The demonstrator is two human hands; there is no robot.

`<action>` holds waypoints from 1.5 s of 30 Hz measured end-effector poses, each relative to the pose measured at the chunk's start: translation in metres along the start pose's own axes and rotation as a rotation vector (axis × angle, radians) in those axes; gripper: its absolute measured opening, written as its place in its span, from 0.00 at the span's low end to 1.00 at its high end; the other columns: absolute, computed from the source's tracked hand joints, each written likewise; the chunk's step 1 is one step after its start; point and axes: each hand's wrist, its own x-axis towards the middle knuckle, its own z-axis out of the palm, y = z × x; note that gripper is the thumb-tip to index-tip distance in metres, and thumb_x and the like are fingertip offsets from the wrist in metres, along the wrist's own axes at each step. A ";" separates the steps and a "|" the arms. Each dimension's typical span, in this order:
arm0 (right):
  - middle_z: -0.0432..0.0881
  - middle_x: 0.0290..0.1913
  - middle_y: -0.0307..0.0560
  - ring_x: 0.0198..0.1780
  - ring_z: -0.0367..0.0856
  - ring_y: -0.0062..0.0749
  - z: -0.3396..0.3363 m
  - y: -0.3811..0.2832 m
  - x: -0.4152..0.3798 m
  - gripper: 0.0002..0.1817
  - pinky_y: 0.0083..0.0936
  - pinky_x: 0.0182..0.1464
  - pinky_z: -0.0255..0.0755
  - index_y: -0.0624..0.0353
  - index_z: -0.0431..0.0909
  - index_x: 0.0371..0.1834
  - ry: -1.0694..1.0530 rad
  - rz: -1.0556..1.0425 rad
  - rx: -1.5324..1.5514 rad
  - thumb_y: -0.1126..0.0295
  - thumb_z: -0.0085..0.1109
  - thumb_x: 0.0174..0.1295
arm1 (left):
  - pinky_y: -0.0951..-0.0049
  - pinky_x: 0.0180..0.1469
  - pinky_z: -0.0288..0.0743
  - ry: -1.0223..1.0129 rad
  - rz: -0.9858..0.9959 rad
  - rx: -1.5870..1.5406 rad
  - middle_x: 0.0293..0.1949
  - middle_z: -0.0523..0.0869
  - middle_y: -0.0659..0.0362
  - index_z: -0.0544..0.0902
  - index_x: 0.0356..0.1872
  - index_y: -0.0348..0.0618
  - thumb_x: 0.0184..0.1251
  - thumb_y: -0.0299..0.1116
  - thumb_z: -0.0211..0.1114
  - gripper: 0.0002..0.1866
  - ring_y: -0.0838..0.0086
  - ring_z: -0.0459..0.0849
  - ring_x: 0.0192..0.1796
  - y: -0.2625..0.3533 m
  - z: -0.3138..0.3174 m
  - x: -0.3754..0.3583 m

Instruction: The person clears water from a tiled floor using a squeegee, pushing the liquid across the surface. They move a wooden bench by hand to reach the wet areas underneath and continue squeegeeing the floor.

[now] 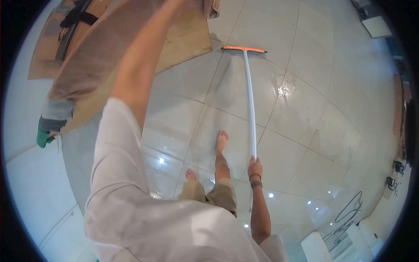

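My right hand [255, 168] is wrapped round the white pole of a floor squeegee [250, 96], with dark bands on the wrist. The squeegee's orange head [244, 49] rests on the wet tiled floor [227, 91] at the far end of the pole. My left arm stretches up to the top edge over a brown cloth [104, 48], which lies on a wooden board [185, 41]. My left hand is beyond the top of the picture.
My bare feet [222, 140] stand on the shiny tiles. Folded cloths [56, 115] hang at the board's left end. A coiled cable [349, 209] and white panels [315, 248] are at the lower right, and several objects line the right wall.
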 end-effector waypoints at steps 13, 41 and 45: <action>0.74 0.33 0.69 0.39 0.73 0.60 0.079 0.117 -0.085 0.27 0.44 0.40 0.68 0.67 0.69 0.35 -0.112 -0.185 -0.207 0.49 0.35 0.59 | 0.43 0.60 0.33 -1.493 -0.728 -0.204 0.57 0.63 0.45 0.77 0.43 0.54 0.52 0.60 0.47 0.27 0.48 0.48 0.64 0.105 -0.332 -0.737; 0.74 0.21 0.65 0.27 0.75 0.58 -0.070 0.702 -0.440 0.25 0.46 0.26 0.67 0.64 0.69 0.24 -0.153 -0.112 -0.630 0.49 0.41 0.56 | 0.60 0.43 0.69 -1.570 -1.519 -0.370 0.39 0.78 0.50 0.78 0.33 0.46 0.55 0.46 0.49 0.16 0.53 0.75 0.43 0.278 -0.726 -1.100; 0.72 0.19 0.62 0.24 0.73 0.56 -0.037 0.433 -0.371 0.23 0.42 0.25 0.63 0.67 0.70 0.27 -0.159 -0.355 -0.378 0.53 0.41 0.58 | 0.59 0.46 0.67 -1.114 -1.494 -0.307 0.38 0.78 0.48 0.78 0.32 0.41 0.55 0.45 0.49 0.18 0.53 0.74 0.43 0.201 -0.646 -1.063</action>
